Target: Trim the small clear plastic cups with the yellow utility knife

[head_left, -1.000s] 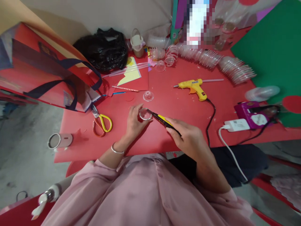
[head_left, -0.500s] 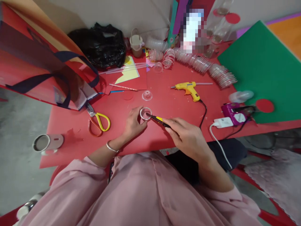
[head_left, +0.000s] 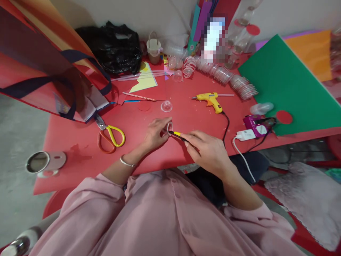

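My left hand is closed around a small clear plastic cup, tilted so that its open rim faces right. In my right hand I grip a slim black-and-yellow tool, which looks like a soldering iron or a craft knife; its tip meets the cup's rim or inside. Just beyond my hands a clear dome-shaped lid lies on the red table. A yellow hot glue gun rests to the right of it, with a glue stick sticking out of its back.
Scissors and a metal mug are on the left, near a large bag. Rows of stacked clear cups line the back. A green board and a purple power adapter with cables sit at right.
My left hand has tipped the cup from facing upward to facing right. The tool's tip has stayed at the cup. The whole view has shifted slightly.
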A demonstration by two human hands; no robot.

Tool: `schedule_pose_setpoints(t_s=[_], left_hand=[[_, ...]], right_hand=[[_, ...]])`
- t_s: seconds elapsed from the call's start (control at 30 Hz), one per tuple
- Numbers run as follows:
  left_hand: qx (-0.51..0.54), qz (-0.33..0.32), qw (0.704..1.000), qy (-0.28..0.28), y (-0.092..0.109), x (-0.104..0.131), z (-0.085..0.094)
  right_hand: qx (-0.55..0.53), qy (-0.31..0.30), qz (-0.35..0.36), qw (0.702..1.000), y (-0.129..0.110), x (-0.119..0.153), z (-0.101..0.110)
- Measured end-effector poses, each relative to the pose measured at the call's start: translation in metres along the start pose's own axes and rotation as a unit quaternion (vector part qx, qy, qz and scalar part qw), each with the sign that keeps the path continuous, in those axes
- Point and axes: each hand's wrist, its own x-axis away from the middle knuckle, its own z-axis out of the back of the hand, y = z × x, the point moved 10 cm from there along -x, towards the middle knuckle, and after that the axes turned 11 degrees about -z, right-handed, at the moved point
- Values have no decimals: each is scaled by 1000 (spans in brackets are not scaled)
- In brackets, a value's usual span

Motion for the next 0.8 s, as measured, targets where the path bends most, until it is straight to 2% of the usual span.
schedule_pose_setpoints(t_s=[0.07, 0.2, 0.27, 0.4, 0.57, 0.8], left_hand=[[28, 17, 999, 7, -3, 0, 2], [91, 34, 991, 95, -7, 3, 24], [94, 28, 989, 114, -6, 5, 33], [62, 16, 991, 113, -5, 8, 39], [64, 0, 993, 94, -3, 10, 32], [58, 23, 994, 85, -7, 13, 27]], right_hand=[[-6, 1, 2, 1000, -2, 1, 1], [-29, 36, -15, 999, -1, 3, 13], [-54, 59, -25, 997, 1, 6, 20], [-90, 76, -29, 993, 0, 10, 22], [-72, 77, -16, 994, -8, 10, 18], [-30, 104, -20, 994, -8, 8, 20]])
